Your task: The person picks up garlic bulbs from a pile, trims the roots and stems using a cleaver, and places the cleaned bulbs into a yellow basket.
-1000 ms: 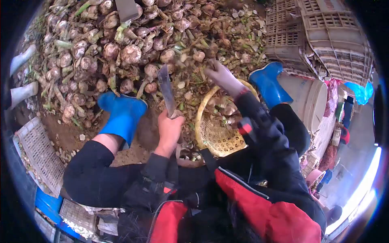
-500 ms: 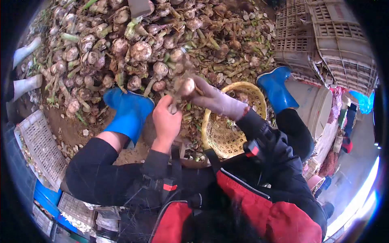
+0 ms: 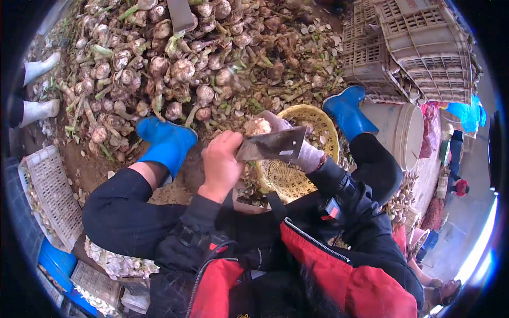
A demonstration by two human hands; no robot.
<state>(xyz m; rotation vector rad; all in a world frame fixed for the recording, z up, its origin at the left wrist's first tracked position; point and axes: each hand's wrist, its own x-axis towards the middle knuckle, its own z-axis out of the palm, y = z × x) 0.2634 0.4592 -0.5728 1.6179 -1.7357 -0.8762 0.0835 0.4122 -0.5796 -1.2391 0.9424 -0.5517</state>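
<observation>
My left hand (image 3: 221,163), bare, is closed round the handle end of a broad flat-bladed knife (image 3: 273,144). The blade points right and lies across the front of my right hand (image 3: 307,153), which wears a pale, dirty glove. Just above the blade, the gloved fingers grip a garlic bulb (image 3: 257,126), its cut, pale side showing; part of that hand is hidden behind the knife. Below and right of the hands, a yellow woven basket (image 3: 333,139) stands between my blue boots (image 3: 168,142), with a few bulbs or scraps inside.
A large heap of garlic bulbs with stems (image 3: 183,69) fills the ground ahead, a flat grey blade (image 3: 180,15) over it. Plastic crates (image 3: 424,47) stack at upper right beside a white bucket (image 3: 411,135). Another crate (image 3: 55,191) stands left, near another person's white boots (image 3: 41,68).
The knife has swung up so its flat blade now shows in front of the gloved hand. Both hands and the bulb have shifted slightly right and down in view.
</observation>
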